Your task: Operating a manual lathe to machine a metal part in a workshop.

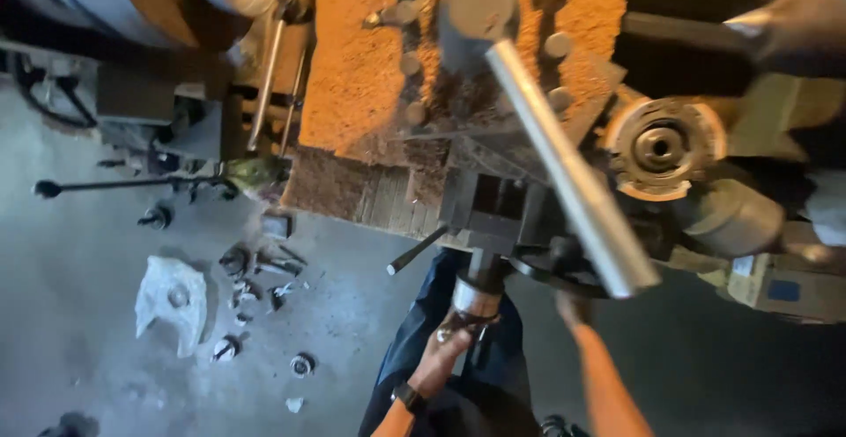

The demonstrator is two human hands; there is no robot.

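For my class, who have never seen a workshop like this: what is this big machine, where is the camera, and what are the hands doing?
This single picture comes from a camera worn on the person's head, looking down. The big rust-dusted grey metal machine looks like a workshop lathe. A long shiny steel bar handle juts from it toward the camera.

The left hand, with a dark watch and orange sleeve, grips a small silver-collared crank handle at the machine's front. The right hand is mostly hidden behind the bar; only its orange sleeve shows.

On the grey concrete floor lie scattered small metal parts and a crumpled white rag.
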